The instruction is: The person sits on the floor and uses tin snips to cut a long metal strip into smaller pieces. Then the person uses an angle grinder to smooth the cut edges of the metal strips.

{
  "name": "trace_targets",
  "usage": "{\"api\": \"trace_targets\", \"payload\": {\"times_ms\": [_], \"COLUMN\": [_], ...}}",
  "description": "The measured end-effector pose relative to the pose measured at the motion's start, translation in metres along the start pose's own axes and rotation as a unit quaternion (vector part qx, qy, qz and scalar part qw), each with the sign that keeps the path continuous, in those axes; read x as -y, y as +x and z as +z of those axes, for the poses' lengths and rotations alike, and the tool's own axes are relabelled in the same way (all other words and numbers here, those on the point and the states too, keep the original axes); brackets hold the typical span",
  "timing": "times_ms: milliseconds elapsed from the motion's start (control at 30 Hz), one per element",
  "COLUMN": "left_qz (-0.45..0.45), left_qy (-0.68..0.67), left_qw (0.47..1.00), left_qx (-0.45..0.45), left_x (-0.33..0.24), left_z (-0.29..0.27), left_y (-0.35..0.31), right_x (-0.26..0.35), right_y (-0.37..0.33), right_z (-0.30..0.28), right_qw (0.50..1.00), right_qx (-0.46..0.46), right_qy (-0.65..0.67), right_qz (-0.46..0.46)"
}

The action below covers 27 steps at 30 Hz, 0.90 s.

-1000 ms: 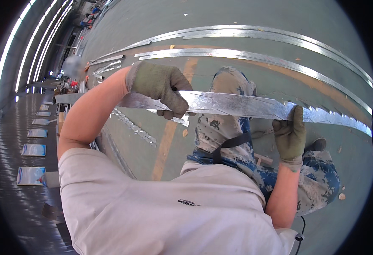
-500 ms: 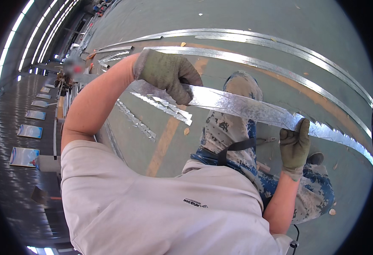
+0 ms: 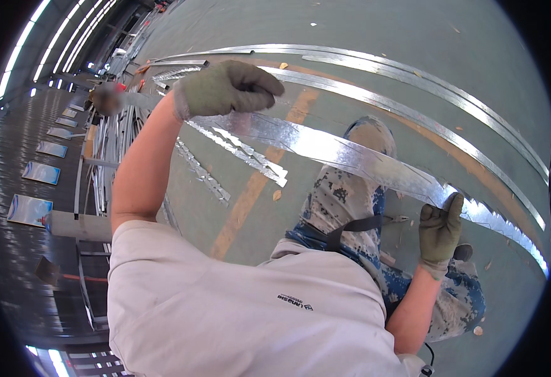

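Note:
A long, thin, shiny metal strip (image 3: 351, 157) runs across in front of me, from beneath my left hand to the far right. Its right-hand stretch has a jagged, toothed edge. My left hand (image 3: 228, 91), in a greenish work glove, hovers over the strip's left part with thumb and fingers apart, holding nothing. The gloved right hand (image 3: 440, 232) pinches the strip's near edge between thumb and fingers. My bent leg in camouflage trousers (image 3: 347, 198) is below the strip; whether they touch is hard to tell.
Beyond the strip, long metal channels (image 3: 376, 96) lie on the green floor. Notched metal pieces (image 3: 253, 159) lie left of my knee, across a yellow floor line (image 3: 237, 204). Small dry leaves are scattered about. Farther left are a metal pile (image 3: 109, 163) and a person (image 3: 106, 99).
My left hand has let go of the strip and moved up and left, its fingers opening. The right hand keeps its pinch, slightly lower in the picture. The view has shifted a little.

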<state>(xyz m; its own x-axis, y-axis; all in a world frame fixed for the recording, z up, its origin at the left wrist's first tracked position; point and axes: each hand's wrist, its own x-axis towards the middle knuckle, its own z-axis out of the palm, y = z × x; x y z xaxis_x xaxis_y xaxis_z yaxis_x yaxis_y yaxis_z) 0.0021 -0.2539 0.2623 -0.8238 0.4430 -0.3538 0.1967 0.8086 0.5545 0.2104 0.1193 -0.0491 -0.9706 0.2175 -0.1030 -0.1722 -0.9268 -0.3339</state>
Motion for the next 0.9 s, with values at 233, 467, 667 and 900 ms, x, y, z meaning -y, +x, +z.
{"api": "trace_targets", "payload": {"times_ms": [233,467,667,900], "left_qz": [0.094,0.134,0.383,0.417], "left_qy": [-0.069,-0.154,0.109,0.142], "left_qw": [0.923,0.903,0.859,0.833], "left_qx": [-0.368,-0.377,-0.321,-0.335], "left_x": [0.012,0.040,0.051,0.048], "left_z": [0.028,0.117,0.158,0.156], "left_y": [-0.038,-0.081,-0.061,-0.053], "right_x": [0.005,0.008,0.012,0.008], "right_y": [0.006,0.010,0.015,0.017], "right_z": [-0.007,-0.012,-0.020,-0.022], "right_qw": [1.000,1.000,0.998,0.996], "right_qx": [0.006,0.028,0.061,0.088], "right_qy": [-0.011,0.009,0.021,0.007], "right_qz": [-0.010,-0.010,0.006,-0.008]}}
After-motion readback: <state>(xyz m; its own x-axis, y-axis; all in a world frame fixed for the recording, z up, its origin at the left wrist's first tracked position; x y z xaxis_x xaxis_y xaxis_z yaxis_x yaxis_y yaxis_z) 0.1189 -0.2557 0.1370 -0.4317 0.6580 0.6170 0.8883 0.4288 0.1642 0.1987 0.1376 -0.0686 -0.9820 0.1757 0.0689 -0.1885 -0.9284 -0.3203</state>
